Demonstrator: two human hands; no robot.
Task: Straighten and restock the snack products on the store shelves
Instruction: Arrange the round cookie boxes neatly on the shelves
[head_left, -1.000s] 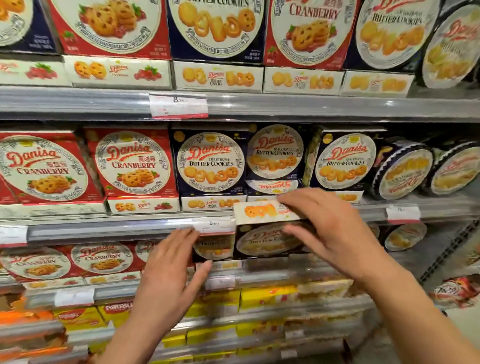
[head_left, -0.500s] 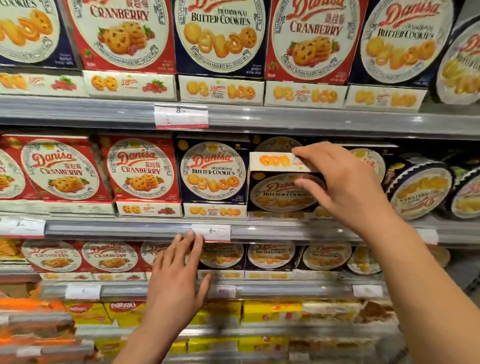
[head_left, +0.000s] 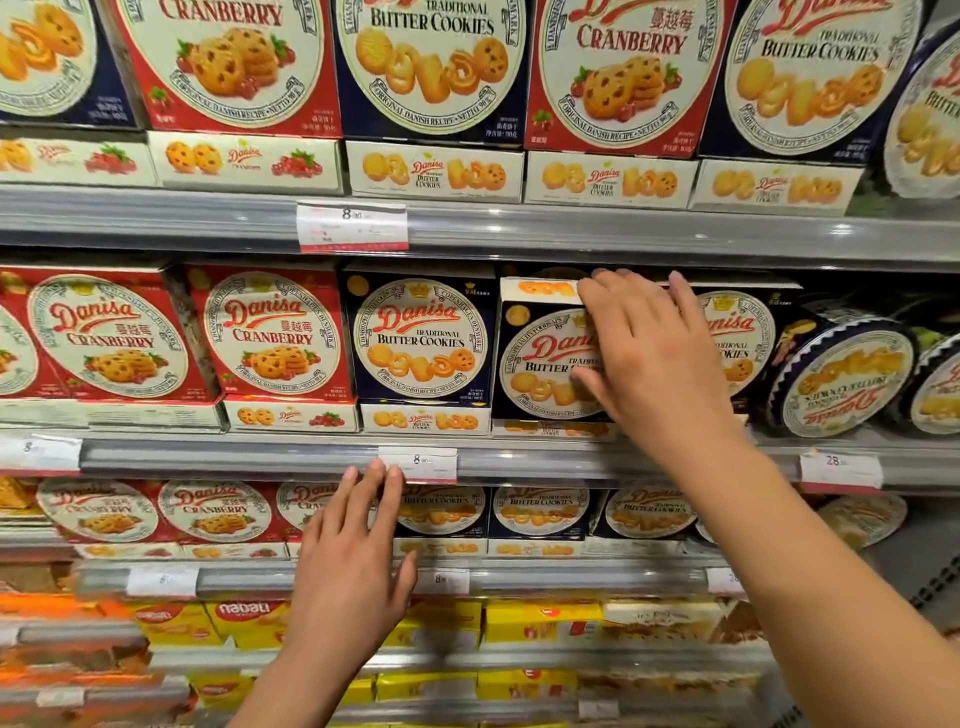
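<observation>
A dark blue Danisa butter cookies box (head_left: 540, 358) stands upright on the middle shelf (head_left: 234, 457), on top of a flat box, between two matching blue boxes (head_left: 421, 338). My right hand (head_left: 654, 358) grips it, fingers hooked over its top right edge and thumb on its front face. My left hand (head_left: 353, 551) is lower down with straight fingers, its tips touching the shelf rail beside a price tag (head_left: 418, 464).
Red cranberry boxes (head_left: 270, 338) fill the left of the middle shelf. Round blue tins (head_left: 841, 374) lean on the right. More Danisa boxes line the top shelf and the lower shelf (head_left: 540, 512). Yellow Nabati packs (head_left: 244, 618) sit below.
My right hand lifted the blue box from below the middle shelf rail up into the gap on that shelf, where it now stands. My left hand rose slightly to the rail.
</observation>
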